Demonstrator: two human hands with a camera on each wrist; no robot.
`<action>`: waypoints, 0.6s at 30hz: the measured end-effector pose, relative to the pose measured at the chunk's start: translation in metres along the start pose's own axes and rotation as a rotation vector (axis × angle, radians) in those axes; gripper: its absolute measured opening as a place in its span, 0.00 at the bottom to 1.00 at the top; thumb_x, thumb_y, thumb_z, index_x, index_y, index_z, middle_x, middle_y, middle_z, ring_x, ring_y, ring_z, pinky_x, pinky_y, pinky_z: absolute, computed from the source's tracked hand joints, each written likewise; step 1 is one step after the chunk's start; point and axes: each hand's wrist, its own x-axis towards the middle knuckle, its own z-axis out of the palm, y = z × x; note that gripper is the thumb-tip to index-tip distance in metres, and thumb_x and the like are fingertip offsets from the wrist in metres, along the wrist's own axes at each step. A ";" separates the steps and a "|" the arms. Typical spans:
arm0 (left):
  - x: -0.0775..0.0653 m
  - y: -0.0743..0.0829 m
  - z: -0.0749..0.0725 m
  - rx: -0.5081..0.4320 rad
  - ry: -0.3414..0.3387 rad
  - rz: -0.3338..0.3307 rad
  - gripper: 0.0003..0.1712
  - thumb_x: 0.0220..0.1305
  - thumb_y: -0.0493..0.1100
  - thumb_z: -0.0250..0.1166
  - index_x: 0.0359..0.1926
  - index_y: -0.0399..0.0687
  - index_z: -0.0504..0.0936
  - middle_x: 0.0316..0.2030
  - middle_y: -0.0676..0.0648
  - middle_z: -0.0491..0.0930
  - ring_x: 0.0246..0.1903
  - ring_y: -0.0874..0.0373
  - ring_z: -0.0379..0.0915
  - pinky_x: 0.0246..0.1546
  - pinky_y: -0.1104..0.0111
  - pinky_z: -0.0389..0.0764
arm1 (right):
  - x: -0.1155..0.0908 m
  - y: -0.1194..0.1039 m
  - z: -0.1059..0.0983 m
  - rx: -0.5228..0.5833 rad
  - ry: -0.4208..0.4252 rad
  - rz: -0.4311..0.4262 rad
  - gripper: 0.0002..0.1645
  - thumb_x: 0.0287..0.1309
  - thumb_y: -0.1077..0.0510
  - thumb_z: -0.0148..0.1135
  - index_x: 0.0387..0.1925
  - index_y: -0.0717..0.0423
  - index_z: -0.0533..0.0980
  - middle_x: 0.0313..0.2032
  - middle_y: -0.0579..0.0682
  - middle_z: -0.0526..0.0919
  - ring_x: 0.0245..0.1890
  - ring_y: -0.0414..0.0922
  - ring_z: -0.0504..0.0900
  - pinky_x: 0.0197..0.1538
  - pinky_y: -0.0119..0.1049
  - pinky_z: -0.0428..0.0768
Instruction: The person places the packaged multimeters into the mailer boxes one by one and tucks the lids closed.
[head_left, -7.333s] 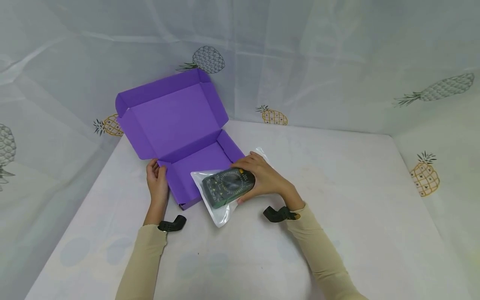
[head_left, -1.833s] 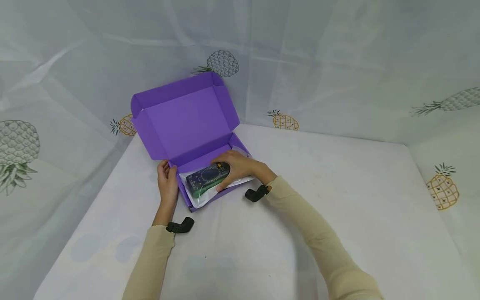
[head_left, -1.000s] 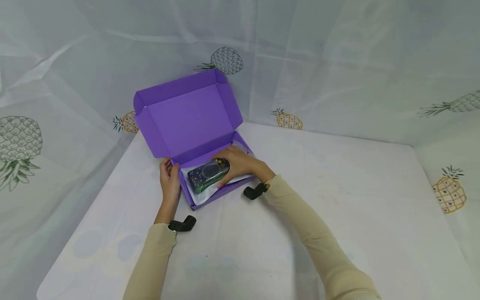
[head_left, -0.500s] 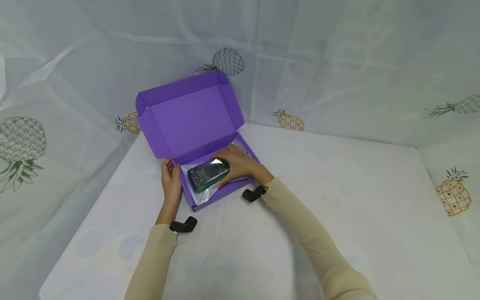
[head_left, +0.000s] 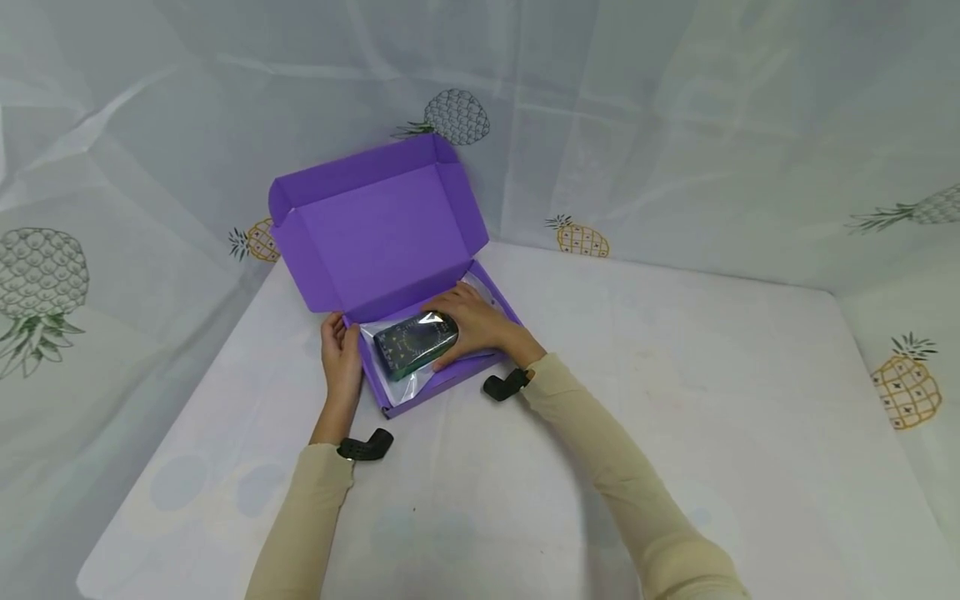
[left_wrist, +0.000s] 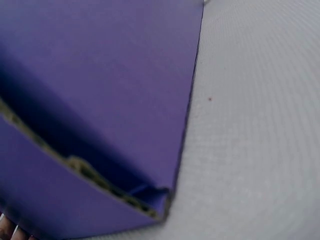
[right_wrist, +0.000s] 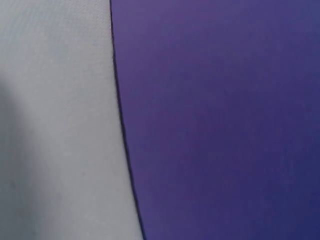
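Observation:
In the head view a purple cardboard box [head_left: 435, 384] stands with its lid raised. Inside it lies a dark green multimeter [head_left: 411, 348] in a clear-and-white plastic bag [head_left: 406, 389]. My right hand [head_left: 476, 321] grips the multimeter's right end through the bag, thumb on the near side and fingers over the far side. My left hand [head_left: 341, 354] holds the box's left wall near the lid hinge. The left wrist view catches only a bit of that hand's fingertips [left_wrist: 17, 233] below the box's cut edge. Purple cardboard and cloth fill the right wrist view, the hand itself hidden.
The upright lid [head_left: 390, 233] leans back close to the hanging pineapple-print cloth [head_left: 637, 125]. A white cloth covers the table [head_left: 675, 400]. Black wrist cameras [head_left: 366, 446] sit on both wrists over the near side.
Earlier my right hand held the bagged multimeter above the box's front right part; it has moved left and down into the box. Lately only slight settling shows. My left hand stays on the wall.

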 end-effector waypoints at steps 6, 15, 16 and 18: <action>-0.001 0.001 0.002 -0.011 0.006 -0.006 0.25 0.72 0.37 0.46 0.67 0.32 0.59 0.64 0.34 0.64 0.62 0.48 0.62 0.64 0.63 0.64 | 0.000 0.001 -0.001 0.006 -0.001 0.003 0.62 0.31 0.27 0.77 0.68 0.48 0.67 0.65 0.49 0.70 0.69 0.49 0.60 0.75 0.47 0.37; -0.001 0.000 0.002 -0.011 0.010 -0.002 0.25 0.72 0.37 0.46 0.66 0.32 0.60 0.63 0.34 0.65 0.59 0.52 0.64 0.58 0.70 0.65 | -0.001 0.001 0.000 -0.015 0.006 -0.002 0.61 0.31 0.28 0.76 0.68 0.46 0.66 0.66 0.51 0.69 0.69 0.50 0.60 0.75 0.47 0.38; -0.001 0.000 0.001 -0.005 0.008 -0.001 0.25 0.72 0.38 0.46 0.66 0.32 0.60 0.63 0.34 0.65 0.59 0.52 0.63 0.58 0.70 0.65 | 0.000 0.001 0.000 -0.017 0.005 -0.002 0.61 0.31 0.27 0.76 0.68 0.46 0.66 0.66 0.51 0.69 0.69 0.50 0.60 0.75 0.47 0.38; -0.002 0.000 0.001 -0.001 0.002 0.000 0.25 0.73 0.38 0.46 0.67 0.33 0.60 0.63 0.35 0.65 0.59 0.52 0.63 0.58 0.70 0.65 | 0.000 0.000 0.001 -0.017 0.005 -0.001 0.61 0.31 0.27 0.76 0.68 0.46 0.66 0.66 0.51 0.69 0.69 0.50 0.59 0.75 0.47 0.38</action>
